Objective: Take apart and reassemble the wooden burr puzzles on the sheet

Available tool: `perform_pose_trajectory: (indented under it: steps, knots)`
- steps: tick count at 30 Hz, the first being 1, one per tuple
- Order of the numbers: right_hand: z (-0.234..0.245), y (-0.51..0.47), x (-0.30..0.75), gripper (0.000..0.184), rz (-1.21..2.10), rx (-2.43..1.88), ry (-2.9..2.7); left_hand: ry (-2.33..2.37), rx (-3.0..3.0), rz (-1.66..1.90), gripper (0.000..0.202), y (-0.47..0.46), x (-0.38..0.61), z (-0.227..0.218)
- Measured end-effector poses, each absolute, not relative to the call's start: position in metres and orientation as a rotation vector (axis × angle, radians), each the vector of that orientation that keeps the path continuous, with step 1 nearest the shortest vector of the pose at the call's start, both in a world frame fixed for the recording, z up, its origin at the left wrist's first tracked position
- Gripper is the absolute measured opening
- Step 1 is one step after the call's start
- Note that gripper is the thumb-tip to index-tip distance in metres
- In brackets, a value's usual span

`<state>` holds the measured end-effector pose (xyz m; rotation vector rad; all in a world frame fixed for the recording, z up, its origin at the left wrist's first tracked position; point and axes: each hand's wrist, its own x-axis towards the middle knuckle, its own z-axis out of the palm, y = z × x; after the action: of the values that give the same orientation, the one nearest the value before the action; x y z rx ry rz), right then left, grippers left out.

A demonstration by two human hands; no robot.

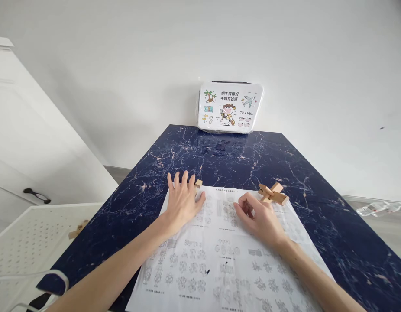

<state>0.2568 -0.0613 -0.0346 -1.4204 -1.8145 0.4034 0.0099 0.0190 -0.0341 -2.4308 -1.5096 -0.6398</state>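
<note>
A large white sheet (210, 234), printed with rows of small diagrams, lies on the table. My left hand (182, 197) rests over its upper left edge with fingers spread. Just beyond my left thumb a small wooden block (198, 183) shows, partly hidden by the hand. On the right, my right hand (260, 216) is over the sheet with its fingers curled in toward the thumb, and I see nothing in them. Right behind those knuckles sits a cross-shaped wooden interlocking puzzle (274, 195) on the sheet's upper right corner.
The dark blue marble-patterned table (226, 158) ends at a white wall. A cartoon-printed white case (229, 108) stands at its far edge. At left are a white perforated basket (31, 229) with a wooden piece (78, 229), a white cable (34, 274) and a cabinet (41, 130).
</note>
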Motion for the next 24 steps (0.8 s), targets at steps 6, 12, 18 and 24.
perform_pose_trajectory:
  steps: [6, 12, 18, 24]
  knots:
    - [-0.034, -0.062, 0.256, 0.024, 0.397, -1.423, -1.812, -1.587, -2.472, -0.658, 0.054, 0.022, 0.009, -0.044]
    - [-0.035, -0.061, 0.256, 0.024, 0.415, -1.435, -1.817, -1.509, -2.549, -0.639, 0.047, 0.023, 0.008, -0.046]
    - [-0.035, -0.062, 0.257, 0.025, 0.435, -1.422, -1.827, -1.397, -2.689, -0.697, 0.038, 0.020, 0.011, -0.039]
    - [-0.034, -0.062, 0.255, 0.025, 0.419, -1.414, -1.831, -1.281, -2.792, -0.773, 0.018, 0.014, 0.016, -0.031]
